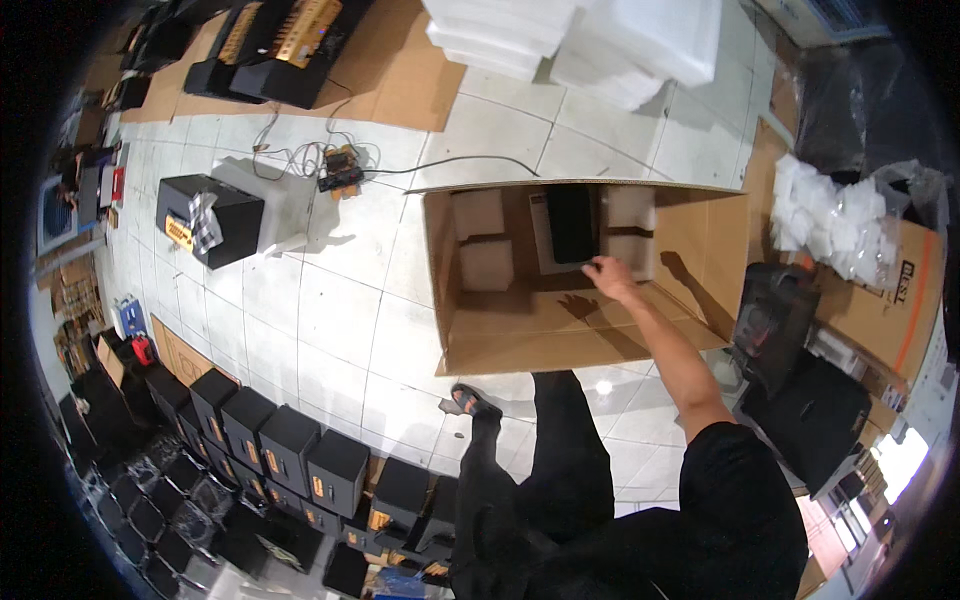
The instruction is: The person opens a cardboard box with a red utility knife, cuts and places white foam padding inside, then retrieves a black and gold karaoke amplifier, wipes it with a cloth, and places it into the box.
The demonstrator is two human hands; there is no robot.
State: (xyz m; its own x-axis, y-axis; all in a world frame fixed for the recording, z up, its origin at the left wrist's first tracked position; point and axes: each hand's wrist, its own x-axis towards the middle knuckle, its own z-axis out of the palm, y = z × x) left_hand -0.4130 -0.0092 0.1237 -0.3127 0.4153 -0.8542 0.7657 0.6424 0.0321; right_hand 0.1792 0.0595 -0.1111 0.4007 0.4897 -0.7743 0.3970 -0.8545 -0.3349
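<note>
**One hand reaching into an open cardboard box**

From the head camera, one large cardboard box [560, 330] is lying open on the tiled floor, its flaps spread wide. Inside it, four white foam blocks are sitting in the corners: two on the left side [482, 240] and two on the right side [630, 232]. Between them one flat black device [570, 222] is standing in the box, with a pale sheet behind it.

The right hand [608, 272] is reaching into the box from the lower right. Its fingers are resting at the lower edge of the black device, just beside the right foam block. I cannot tell whether the fingers are gripping or only touching. The left hand is not showing in this view.

Around the box, other things are lying. One black cube-shaped unit [208, 218] with an orange label on its side is standing on the floor at the left. A long row of similar black boxes [290, 445], each one with a small orange label, is running along the lower left. A stack of white foam sheets [590, 40] is lying at the top. At the right, a brown carton [900, 300] with an orange stripe is carrying a heap of small white foam pieces [825, 220].
</note>
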